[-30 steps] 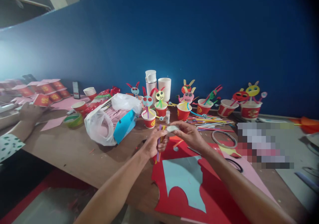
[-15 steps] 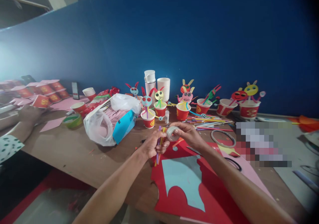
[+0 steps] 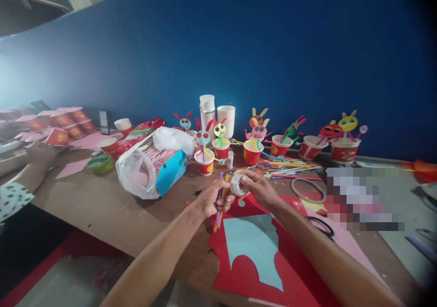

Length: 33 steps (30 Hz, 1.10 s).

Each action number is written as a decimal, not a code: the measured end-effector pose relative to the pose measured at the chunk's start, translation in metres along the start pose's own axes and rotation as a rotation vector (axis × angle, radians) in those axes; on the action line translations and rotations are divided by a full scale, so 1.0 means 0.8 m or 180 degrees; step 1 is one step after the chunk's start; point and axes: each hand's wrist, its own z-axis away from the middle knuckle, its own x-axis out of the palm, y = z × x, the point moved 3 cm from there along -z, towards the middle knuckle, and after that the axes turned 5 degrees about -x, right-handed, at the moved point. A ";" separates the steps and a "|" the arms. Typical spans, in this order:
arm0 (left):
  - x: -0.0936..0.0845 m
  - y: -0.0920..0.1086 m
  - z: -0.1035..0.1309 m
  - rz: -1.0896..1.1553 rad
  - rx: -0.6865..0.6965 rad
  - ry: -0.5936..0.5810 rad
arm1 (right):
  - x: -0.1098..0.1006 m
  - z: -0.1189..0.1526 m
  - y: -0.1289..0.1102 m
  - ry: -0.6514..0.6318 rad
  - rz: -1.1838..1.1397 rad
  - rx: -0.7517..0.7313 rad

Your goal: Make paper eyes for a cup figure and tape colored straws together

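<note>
Closed around a few thin purple, yellow and orange sticks point(image 3: 218, 219), my left hand point(image 3: 212, 198) is held above the table's middle. My right hand point(image 3: 258, 186) grips a roll of clear tape point(image 3: 239, 185) by its rim, right beside the sticks. Whether a strip of tape runs from the roll to the sticks is too small to tell. Under my wrists lie a red sheet point(image 3: 293, 257) and, on top of it, a light blue sheet point(image 3: 251, 238) with curved cut-outs. A small clear bottle point(image 3: 230, 160) stands just beyond my hands.
Red paper cups point(image 3: 252, 154) with paper animal figures line the wall side. Loose coloured sticks point(image 3: 290, 166) lie behind my right hand. A plastic bag point(image 3: 136, 175) of pink strips, green tape point(image 3: 100, 164) and a co-worker's hand point(image 3: 43, 154) holding a red cup are at left.
The tape roll has turned so its open centre shows more. My hands stay close together, and the whole view has shifted slightly.
</note>
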 end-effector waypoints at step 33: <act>-0.007 -0.006 -0.009 0.0307 0.0022 0.0058 | 0.002 -0.003 0.008 0.0445 0.0345 -0.0290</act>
